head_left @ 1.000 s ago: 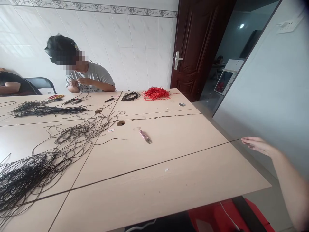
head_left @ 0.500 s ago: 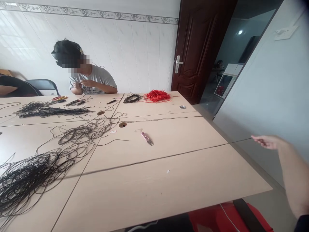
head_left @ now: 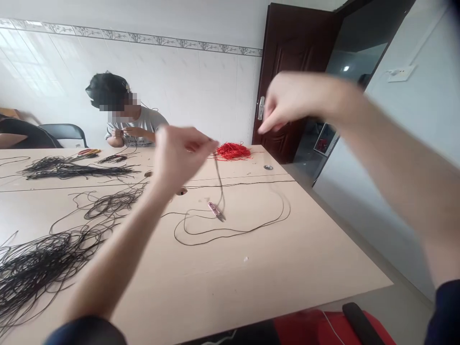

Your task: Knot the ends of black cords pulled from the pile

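Observation:
My left hand (head_left: pixel 181 155) is raised over the middle of the table, its fingertips pinched on a dark cord (head_left: pixel 219 175) that hangs down to the tabletop. From there the cord lies in loose loops beside and under the pink thread snips (head_left: pixel 216 211). Higher and to the right, my right hand (head_left: pixel 287 103) is blurred, thumb and fingertips pressed together; whether it grips a strand cannot be made out. A large tangle of black cord (head_left: pixel 43 258) spreads over the table's left side.
Across the table (head_left: pixel 287 268) a person (head_left: pixel 138 127) works with both hands near a black cord bundle (head_left: pixel 79 167). A red cord pile (head_left: pixel 233 151) lies at the far edge. Another person's arm shows at far left. A red chair (head_left: pixel 305 326) stands at the near edge.
My left hand has come into view holding cord. My right hand has moved from the far right up and inward. The cord stretched taut across the table now lies in slack loops.

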`<state>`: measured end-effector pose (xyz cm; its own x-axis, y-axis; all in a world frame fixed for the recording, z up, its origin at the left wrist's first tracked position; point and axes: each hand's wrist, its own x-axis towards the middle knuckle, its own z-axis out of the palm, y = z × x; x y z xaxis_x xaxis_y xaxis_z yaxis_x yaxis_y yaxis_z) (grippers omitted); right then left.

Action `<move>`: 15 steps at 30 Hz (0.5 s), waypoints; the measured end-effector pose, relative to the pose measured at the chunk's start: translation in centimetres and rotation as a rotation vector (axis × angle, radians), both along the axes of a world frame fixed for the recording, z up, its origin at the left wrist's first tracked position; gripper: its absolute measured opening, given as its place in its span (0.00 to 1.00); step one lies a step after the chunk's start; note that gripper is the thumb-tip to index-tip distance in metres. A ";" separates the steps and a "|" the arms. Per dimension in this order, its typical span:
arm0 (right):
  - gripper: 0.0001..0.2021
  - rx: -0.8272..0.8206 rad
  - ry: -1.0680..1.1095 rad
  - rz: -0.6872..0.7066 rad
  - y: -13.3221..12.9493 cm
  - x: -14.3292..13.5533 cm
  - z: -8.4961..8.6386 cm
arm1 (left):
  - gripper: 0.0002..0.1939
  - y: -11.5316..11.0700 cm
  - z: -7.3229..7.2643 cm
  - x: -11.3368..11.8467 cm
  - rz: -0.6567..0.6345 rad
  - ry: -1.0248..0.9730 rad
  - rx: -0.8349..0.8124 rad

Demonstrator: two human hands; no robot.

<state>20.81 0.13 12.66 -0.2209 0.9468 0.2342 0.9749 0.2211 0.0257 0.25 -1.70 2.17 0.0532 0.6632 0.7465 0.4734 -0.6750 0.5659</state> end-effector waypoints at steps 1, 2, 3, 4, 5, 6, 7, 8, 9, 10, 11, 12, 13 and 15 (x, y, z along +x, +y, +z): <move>0.30 -0.049 -0.007 0.048 -0.3 -1.9 -1.3 | 0.07 0.2 -0.6 0.7 0.000 0.011 0.001; 0.26 -0.083 -0.004 0.087 -0.4 -3.2 -2.6 | 0.08 0.3 -1.3 1.3 0.004 0.015 0.001; 0.23 -0.128 0.023 0.133 -0.4 -3.9 -3.8 | 0.08 0.3 -2.0 1.7 0.007 0.006 -0.004; 0.21 -0.179 0.081 0.181 -0.1 -4.1 -4.8 | 0.08 0.2 -2.7 2.1 0.014 -0.005 -0.011; 0.19 -0.221 0.136 0.226 0.2 -4.0 -5.5 | 0.08 0.1 -3.4 2.3 0.021 -0.015 -0.019; 0.18 -0.264 0.193 0.288 0.7 -3.7 -6.2 | 0.08 0.0 -4.0 2.4 0.029 -0.022 -0.029; 0.18 -0.304 0.245 0.363 1.1 -3.4 -6.7 | 0.07 -0.2 -4.5 2.4 0.034 -0.025 -0.040; 0.18 -0.338 0.283 0.444 1.6 -3.0 -7.1 | 0.07 -0.3 -4.9 2.3 0.035 -0.026 -0.051; 0.19 -0.365 0.316 0.524 1.9 -2.8 -7.5 | 0.07 -0.3 -5.1 2.2 0.030 -0.026 -0.068; 0.19 -0.386 0.344 0.582 2.1 -2.7 -7.8 | 0.07 -0.4 -5.3 2.2 0.021 -0.026 -0.088; 0.20 -0.400 0.363 0.599 2.2 -2.6 -8.0 | 0.07 -0.4 -5.4 2.1 0.007 -0.026 -0.110; 0.20 -0.407 0.374 0.568 2.2 -2.7 -8.3 | 0.06 -0.3 -5.4 2.1 -0.009 -0.026 -0.132; 0.20 -0.411 0.377 0.506 2.0 -2.8 -8.4 | 0.06 -0.3 -5.4 2.1 -0.027 -0.029 -0.153; 0.19 -0.418 0.381 0.373 1.5 -3.2 -8.6 | 0.05 -0.2 -5.5 2.3 -0.066 -0.041 -0.194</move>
